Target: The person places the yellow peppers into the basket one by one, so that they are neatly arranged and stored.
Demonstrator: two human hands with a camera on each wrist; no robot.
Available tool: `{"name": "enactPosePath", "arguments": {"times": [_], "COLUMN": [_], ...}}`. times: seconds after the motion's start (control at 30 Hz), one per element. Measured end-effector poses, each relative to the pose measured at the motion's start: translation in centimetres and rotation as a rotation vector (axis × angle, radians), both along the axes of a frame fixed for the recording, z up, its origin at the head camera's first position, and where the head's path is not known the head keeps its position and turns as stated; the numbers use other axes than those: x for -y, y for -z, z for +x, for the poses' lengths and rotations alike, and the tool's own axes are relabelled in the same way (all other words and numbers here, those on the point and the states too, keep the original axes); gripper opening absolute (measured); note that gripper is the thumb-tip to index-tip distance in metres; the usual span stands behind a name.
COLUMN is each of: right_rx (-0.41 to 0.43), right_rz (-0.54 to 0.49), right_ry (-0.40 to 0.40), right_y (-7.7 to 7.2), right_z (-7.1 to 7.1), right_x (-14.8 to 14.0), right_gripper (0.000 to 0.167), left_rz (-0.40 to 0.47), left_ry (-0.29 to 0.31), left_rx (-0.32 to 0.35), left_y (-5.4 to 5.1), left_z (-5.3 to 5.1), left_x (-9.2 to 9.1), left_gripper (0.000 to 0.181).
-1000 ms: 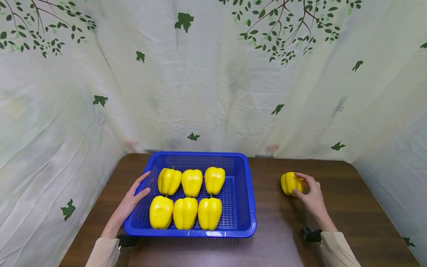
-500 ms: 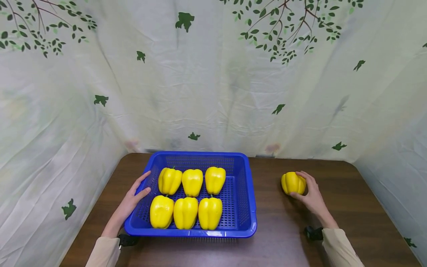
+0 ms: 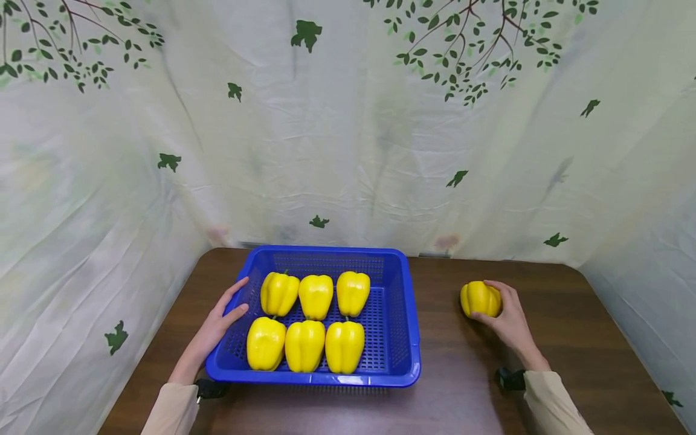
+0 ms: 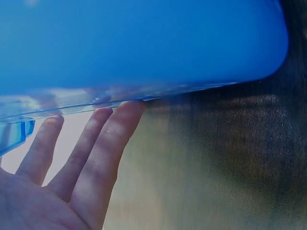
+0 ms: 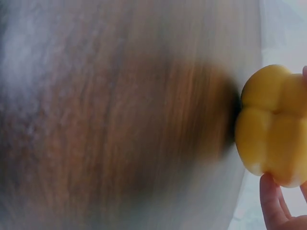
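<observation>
Yellow bell peppers lie in two rows inside a blue plastic basket (image 3: 406, 314); one of them, a front-row bell pepper (image 3: 344, 347), is nearest the basket's right side. My left hand (image 3: 212, 329) holds the basket's left rim, thumb over the top. In the left wrist view its other fingers (image 4: 103, 148) reach up to the rim from outside. To the right of the basket, my right hand (image 3: 510, 320) grips a single bell pepper (image 3: 478, 299) between thumb and fingers. Whether that pepper touches the table cannot be told.
The brown wooden table (image 3: 446, 362) carries the basket. A pale curtain (image 3: 348, 151) printed with leaves hangs behind the table and along both sides. Black wrist straps with cameras sit on both wrists.
My right thumb and fingers have closed in around the lone bell pepper. The left hand stays at the basket rim. The whole head view has shifted slightly.
</observation>
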State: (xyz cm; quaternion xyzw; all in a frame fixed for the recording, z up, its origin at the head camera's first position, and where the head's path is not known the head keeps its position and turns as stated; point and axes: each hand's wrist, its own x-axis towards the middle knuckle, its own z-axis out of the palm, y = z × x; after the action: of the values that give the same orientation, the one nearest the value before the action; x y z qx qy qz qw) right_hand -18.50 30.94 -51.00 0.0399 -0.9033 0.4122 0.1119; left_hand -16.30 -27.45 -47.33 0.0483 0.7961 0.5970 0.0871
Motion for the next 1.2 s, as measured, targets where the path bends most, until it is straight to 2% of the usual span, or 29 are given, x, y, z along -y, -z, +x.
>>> {"name": "enactPosePath", "arguments": {"times": [0.27,0.5,0.77,1.17,1.2], "right_rx": [-0.031,-0.076,-0.146,-0.173,-0.173], "right_rz": [-0.024,-0.061,-0.118,-0.194,-0.195], "right_ry": [0.000,-0.024,-0.091,-0.165,-0.171], "right_y": [-0.9,-2.7,-4.8,-7.5,-8.2], "right_z": [0.6,1.1,1.4,2.1,2.4], "right_x": [0.9,2.5,4.8,9.0,9.5], "right_gripper": [0.072,0.072,0.074,0.071,0.070], "left_rz": [-0.010,-0.004,0.002,0.014,0.015], "left_ry": [0.000,0.008,0.011,0.011,0.010], "left_rx": [-0.015,-0.014,-0.019,-0.003,-0.001], "left_y": [-0.1,-0.3,-0.5,-0.5,-0.5], "left_z": [0.0,0.0,0.0,0.0,0.0], "left_x": [-0.1,-0.1,-0.1,-0.2,-0.2], "left_gripper": [0.058,0.058,0.058,0.058,0.058]}}
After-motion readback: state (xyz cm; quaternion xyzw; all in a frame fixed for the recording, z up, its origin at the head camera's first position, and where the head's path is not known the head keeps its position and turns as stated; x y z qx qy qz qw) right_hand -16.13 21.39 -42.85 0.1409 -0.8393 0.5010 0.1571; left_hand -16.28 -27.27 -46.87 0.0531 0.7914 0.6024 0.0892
